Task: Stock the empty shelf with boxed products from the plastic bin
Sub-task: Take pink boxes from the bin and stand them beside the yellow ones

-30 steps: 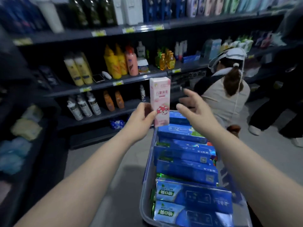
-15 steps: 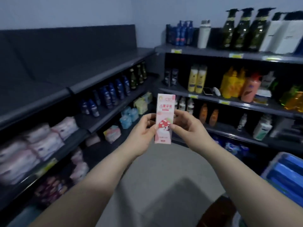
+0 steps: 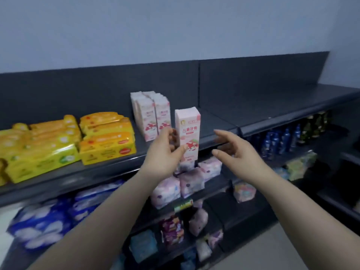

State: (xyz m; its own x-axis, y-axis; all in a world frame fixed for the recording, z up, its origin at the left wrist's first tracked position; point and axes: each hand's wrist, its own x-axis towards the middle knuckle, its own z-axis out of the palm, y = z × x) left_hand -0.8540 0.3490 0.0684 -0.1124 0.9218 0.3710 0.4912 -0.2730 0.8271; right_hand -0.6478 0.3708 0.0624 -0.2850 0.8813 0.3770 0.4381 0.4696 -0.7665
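A tall pink and white box [image 3: 188, 131] with a mushroom picture stands upright in my left hand [image 3: 167, 152], which grips its lower left side at the front edge of the top dark shelf [image 3: 263, 112]. Just left of it, several matching pink boxes [image 3: 151, 114] stand in rows on that shelf. My right hand [image 3: 232, 152] hovers to the right of the held box, fingers spread, touching nothing. The plastic bin is out of view.
Yellow boxes [image 3: 106, 137] are stacked on the top shelf at the left. Soft pink packs [image 3: 187, 180] fill the shelf below, blue packs [image 3: 44, 221] sit lower left, and dark blue bottles [image 3: 280, 139] stand at the right. The top shelf's right half is bare.
I have turned from the bin and the bottle shelves to the left shelf unit. The pink box has come up to the top shelf. My right hand has let go of it.
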